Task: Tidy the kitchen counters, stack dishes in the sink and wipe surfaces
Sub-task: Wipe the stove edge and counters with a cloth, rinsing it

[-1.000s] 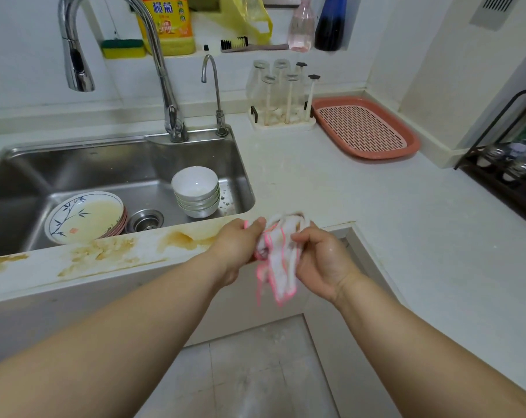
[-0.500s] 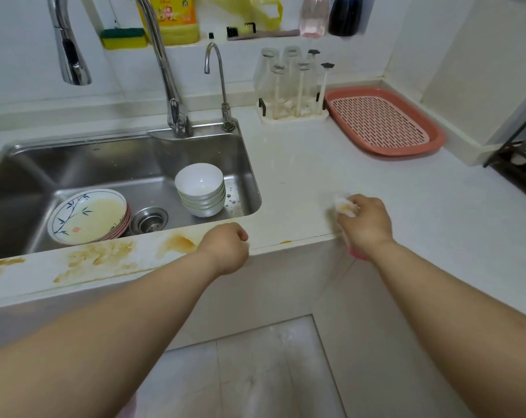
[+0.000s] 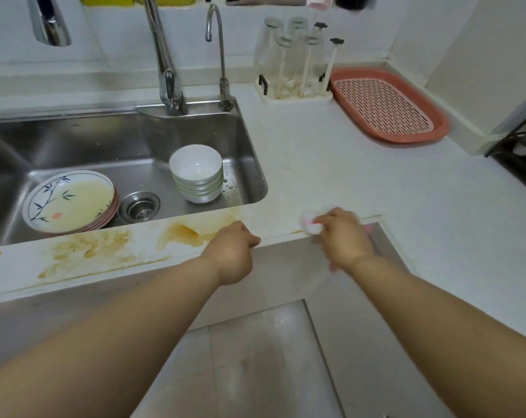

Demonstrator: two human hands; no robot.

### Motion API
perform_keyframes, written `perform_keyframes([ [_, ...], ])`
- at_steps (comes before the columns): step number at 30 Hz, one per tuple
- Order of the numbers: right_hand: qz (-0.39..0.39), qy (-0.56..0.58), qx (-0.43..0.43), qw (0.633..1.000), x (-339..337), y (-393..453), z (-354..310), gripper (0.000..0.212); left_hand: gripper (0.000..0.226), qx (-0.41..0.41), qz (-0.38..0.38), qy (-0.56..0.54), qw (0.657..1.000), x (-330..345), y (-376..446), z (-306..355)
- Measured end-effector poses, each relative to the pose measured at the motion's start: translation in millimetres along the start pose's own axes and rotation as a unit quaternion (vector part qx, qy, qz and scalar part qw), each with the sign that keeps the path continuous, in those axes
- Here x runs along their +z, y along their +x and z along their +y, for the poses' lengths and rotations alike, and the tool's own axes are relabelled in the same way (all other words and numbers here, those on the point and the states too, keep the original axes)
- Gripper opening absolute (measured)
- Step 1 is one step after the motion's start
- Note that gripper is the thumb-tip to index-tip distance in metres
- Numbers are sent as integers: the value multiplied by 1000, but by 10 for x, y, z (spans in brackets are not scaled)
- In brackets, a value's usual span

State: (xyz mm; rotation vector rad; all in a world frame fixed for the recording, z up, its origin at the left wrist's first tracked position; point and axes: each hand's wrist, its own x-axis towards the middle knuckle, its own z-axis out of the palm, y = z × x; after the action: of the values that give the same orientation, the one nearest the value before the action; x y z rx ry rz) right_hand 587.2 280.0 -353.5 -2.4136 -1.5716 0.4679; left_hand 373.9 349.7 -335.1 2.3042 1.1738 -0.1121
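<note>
My right hand grips a bunched white cloth with pink trim and presses it on the front edge of the white counter, right of the sink. My left hand is curled into a fist and rests on the counter's front edge, holding nothing. Orange-brown stains spread along the counter strip in front of the steel sink. Inside the sink sit stacked white bowls and stacked plates with a bamboo pattern.
A tall faucet and a small tap rise behind the sink. A rack of upturned glasses and a pink draining tray stand at the back right. A dark wire rack is at the far right.
The cloth went from both hands into my right hand alone. That hand carried it to the counter edge, then slid left toward the stains. My left hand settled as a fist on the edge.
</note>
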Motion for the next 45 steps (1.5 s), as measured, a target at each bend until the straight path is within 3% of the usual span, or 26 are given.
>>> perform_keyframes([
  [4,60,-33,90,994,-18,46,171,34,49,-8,16,-26,999,53,-19,-4],
  [9,3,4,-54,999,392,-40,-541,33,51,-32,35,-37,998,90,-36,18],
  [11,-21,-35,-92,995,310,-33,-433,54,51,-40,38,-39,998,90,-31,21],
  [12,-18,-50,-77,996,218,-26,-280,58,52,-44,36,-43,997,103,-37,33],
  [15,33,-71,16,997,-27,35,183,43,52,-53,34,-51,997,97,-40,53],
  [17,46,-64,36,996,4,14,157,39,50,-62,27,-50,996,89,-30,53],
  [21,24,-13,-59,998,327,-28,-453,37,43,-74,24,-35,996,31,28,75],
  [24,12,-42,-111,993,336,-23,-469,46,44,-81,14,-13,997,4,34,115],
  [30,50,-74,19,996,-27,67,251,39,46,-84,11,-13,996,19,7,123],
  [33,31,-19,-28,999,174,1,-227,52,45,-81,10,-5,997,11,15,129],
  [35,-2,-20,-100,995,315,-88,-533,39,45,-84,7,-1,996,2,13,138],
  [38,-45,-82,-132,987,160,-48,-352,67,47,-86,3,9,996,8,7,163],
  [42,16,-106,-3,994,-109,50,256,40,51,-89,-4,3,996,32,-24,162],
  [45,34,-61,-15,997,65,39,-14,36,51,-91,-4,-6,996,43,-25,171],
])
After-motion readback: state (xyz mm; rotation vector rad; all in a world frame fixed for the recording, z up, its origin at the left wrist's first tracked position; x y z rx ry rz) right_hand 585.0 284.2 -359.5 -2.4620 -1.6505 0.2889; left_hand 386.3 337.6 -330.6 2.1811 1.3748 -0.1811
